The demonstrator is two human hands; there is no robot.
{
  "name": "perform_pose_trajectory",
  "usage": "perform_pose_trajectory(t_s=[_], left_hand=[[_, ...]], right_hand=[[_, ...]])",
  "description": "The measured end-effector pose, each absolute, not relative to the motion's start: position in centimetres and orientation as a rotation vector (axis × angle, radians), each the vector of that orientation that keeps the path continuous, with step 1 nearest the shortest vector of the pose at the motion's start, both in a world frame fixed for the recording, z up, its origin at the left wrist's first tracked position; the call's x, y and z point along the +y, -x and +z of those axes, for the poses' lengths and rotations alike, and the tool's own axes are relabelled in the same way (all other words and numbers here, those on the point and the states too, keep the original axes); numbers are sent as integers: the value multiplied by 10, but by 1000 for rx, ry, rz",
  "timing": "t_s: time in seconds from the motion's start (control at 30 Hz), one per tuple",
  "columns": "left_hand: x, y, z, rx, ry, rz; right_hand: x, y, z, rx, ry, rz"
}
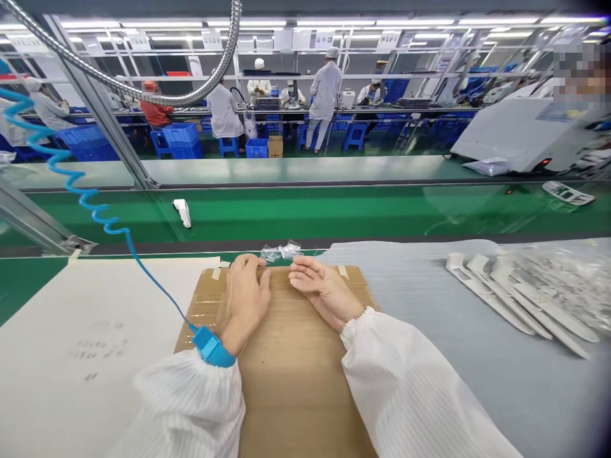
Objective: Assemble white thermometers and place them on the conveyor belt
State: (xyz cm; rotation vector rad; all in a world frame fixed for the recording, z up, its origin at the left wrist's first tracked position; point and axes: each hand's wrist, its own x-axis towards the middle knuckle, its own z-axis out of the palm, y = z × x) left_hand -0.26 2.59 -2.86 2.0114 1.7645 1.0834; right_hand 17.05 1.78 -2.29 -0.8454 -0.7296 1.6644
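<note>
The left hand rests back upward, its fingers curled loosely forward and its thumb lying along the inner side. The right hand is rolled outward, palm showing, its slightly bent fingers pointing toward the left hand and just apart from it. White ribbed sleeves cover both arms up to the wrists, and a blue strap circles the left wrist.

A coiled bright-blue cord runs down to a blue wrist strap over a white, finely ribbed sleeve. The cardboard sheet is plain tan, the mat beside it pale grey, and the conveyor belt beyond glossy green.
</note>
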Motion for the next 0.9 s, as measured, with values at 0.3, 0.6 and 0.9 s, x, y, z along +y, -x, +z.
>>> perform_pose_trajectory(t_s=[0.3, 0.6, 0.9], left_hand=[[24, 0, -27, 1782, -1970, 1070], [25, 3, -26, 1782, -1994, 1088], [27, 3, -25, 1790, -2008, 1152]], right_hand=[[16, -171, -23, -741, 895, 1650], [19, -171, -28, -750, 886, 1646], [18, -171, -21, -734, 881, 1696]])
